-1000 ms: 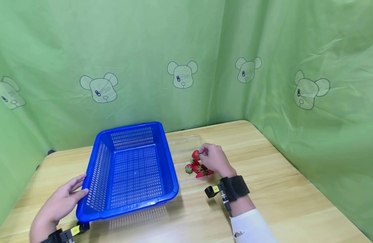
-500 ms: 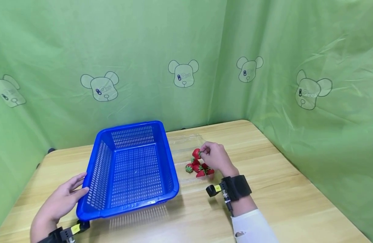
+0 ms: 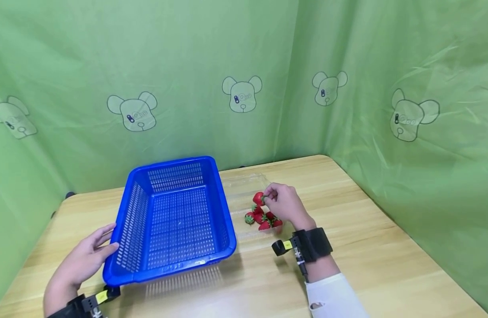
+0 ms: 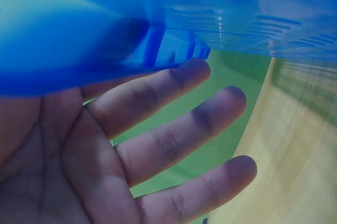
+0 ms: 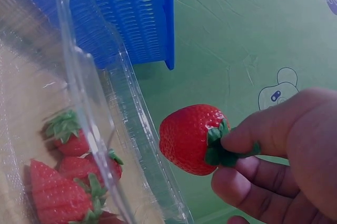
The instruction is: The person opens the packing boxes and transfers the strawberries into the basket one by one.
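Observation:
My right hand (image 3: 285,204) pinches a red strawberry (image 5: 192,137) by its green leaves, between thumb and fingers. The strawberry hangs above the clear plastic container (image 5: 139,145), in which several more strawberries (image 5: 63,192) lie. At the left, a blue perforated basket (image 3: 224,207) has nothing inside it. My left hand (image 3: 85,256) holds the basket's left rim, thumb on the rim and index finger against the outside. The other fingers (image 4: 181,139) extend loosely below the rim in the left wrist view.
A light wooden table (image 3: 371,247) bears everything. Green curtains (image 3: 180,57) with printed bear heads enclose its back and sides. The basket stands close to the left of the clear container. A black strap with a small camera (image 3: 281,247) is on the right wrist.
The whole scene has shifted slightly in the head view. Both hands keep their grip, and the strawberry stays raised over the others with little movement.

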Available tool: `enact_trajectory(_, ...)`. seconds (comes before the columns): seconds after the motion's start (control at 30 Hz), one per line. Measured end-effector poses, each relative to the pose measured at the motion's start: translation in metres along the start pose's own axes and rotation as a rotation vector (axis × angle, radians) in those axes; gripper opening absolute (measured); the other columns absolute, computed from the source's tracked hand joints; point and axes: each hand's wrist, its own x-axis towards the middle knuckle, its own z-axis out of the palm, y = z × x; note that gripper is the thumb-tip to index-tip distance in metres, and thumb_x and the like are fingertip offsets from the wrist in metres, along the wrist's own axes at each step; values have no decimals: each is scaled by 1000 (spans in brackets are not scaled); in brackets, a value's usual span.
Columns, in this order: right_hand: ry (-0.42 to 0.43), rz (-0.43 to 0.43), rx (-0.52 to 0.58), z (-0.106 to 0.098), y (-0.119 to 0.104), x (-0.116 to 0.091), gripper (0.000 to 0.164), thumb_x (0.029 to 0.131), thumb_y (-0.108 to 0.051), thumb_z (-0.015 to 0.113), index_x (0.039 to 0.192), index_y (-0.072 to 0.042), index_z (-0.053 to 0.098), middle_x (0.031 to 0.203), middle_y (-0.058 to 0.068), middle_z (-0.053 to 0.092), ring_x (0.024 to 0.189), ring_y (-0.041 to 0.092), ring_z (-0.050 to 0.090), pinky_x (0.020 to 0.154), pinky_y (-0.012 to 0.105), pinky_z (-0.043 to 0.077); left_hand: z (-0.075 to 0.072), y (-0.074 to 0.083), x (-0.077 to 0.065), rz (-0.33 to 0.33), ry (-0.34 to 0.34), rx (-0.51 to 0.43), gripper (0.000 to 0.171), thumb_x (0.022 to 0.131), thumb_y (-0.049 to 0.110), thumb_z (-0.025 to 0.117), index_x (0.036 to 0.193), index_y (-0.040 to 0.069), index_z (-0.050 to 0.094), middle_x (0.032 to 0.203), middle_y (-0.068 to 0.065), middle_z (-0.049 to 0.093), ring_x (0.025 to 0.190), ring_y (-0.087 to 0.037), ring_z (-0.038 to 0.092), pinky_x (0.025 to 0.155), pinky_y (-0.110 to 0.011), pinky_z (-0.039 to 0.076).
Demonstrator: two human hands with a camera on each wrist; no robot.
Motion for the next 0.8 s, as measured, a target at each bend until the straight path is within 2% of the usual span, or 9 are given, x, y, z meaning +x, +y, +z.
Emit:
enact_trajectory(0.23, -1, -7, -1, 0, -2, -1, 4, 85, -8, 63, 88, -9, 65, 76, 4, 63, 68, 18, 57, 62, 33, 51, 0, -3, 0, 10, 2, -4, 58, 103, 15, 41, 147, -8, 10, 144, -42, 24, 122, -52, 42, 94, -56, 49)
enact_trajectory(0.5, 0, -31, -16, 1, -2, -1, 5, 84, -7, 63, 88, -9, 65, 76, 4, 63, 68, 17, 57, 62, 33, 51, 0, -2, 0, -10, -7, -19, 58, 103, 14, 39, 147, -7, 8, 145, -42, 23, 123, -51, 42, 95, -56, 47)
enact_trajectory(0.8, -6, -31, 1, -2, -9, -3, 4, 85, -9, 65, 89, -9, 65, 78, 4, 65, 70, 18, 58, 66, 35, 53, 0, -3, 0, 9, -5, -25, 58, 103, 14, 40, 147, -8, 8, 145, -42, 23, 123, -52, 41, 95, -56, 48)
